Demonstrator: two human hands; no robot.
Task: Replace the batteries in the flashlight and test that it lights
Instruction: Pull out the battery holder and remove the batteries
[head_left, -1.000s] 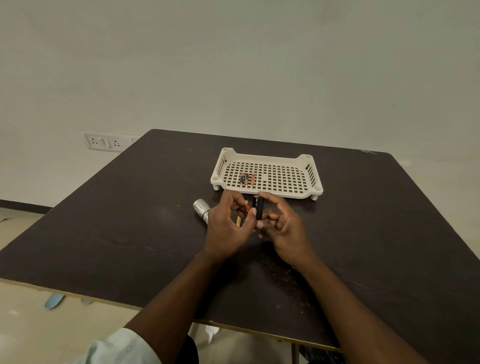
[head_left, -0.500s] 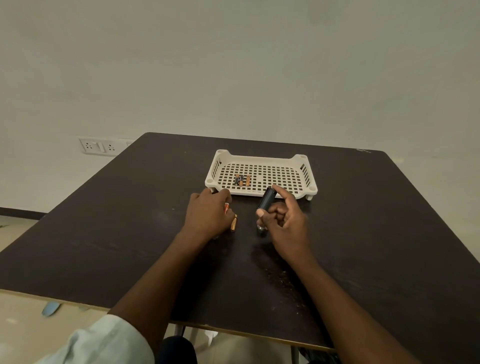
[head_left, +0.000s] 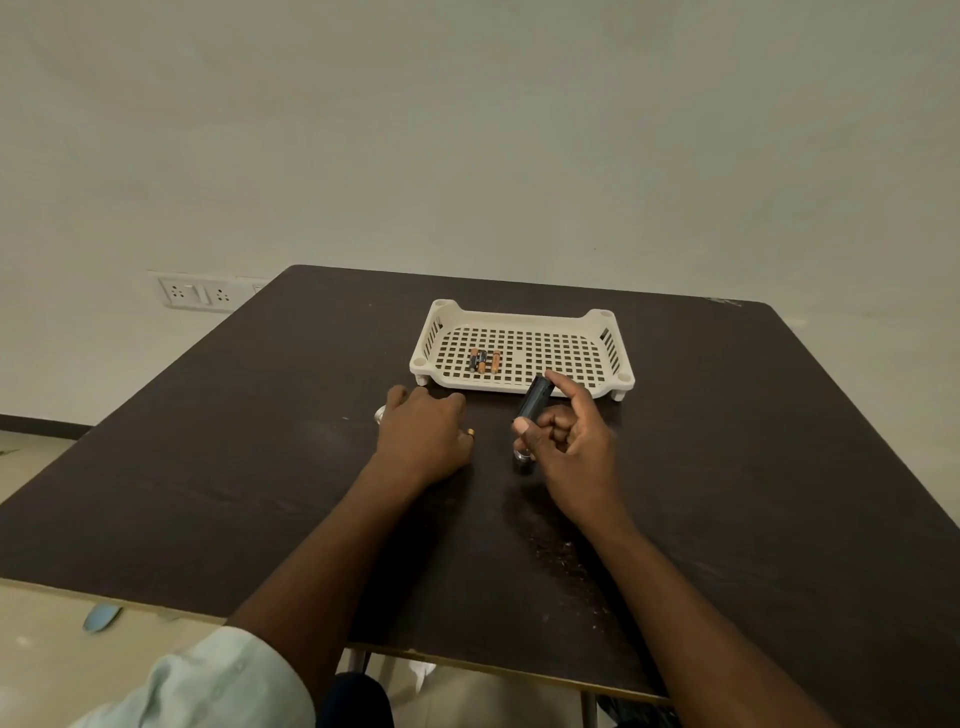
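My right hand (head_left: 574, 447) grips a black flashlight tube (head_left: 534, 401) between thumb and fingers, tilted with its upper end toward the tray. A small silver-rimmed part (head_left: 522, 460) sits on the table just below my thumb. My left hand (head_left: 422, 436) lies palm down on the table to the left of it. A silver flashlight piece (head_left: 380, 414) peeks out at its left edge and a gold battery tip (head_left: 470, 432) at its right edge. What lies under the palm is hidden. Two or three orange-and-black batteries (head_left: 483, 360) lie in the white perforated tray (head_left: 597, 317).
The dark table (head_left: 234, 467) has its front edge near my body and its left edge running diagonally. The tray stands just beyond both hands. A wall socket plate (head_left: 200, 293) is on the wall at the left.
My hands have separated: the left dropped palm down to the table and slid left, while the right tilted the black tube toward the tray.
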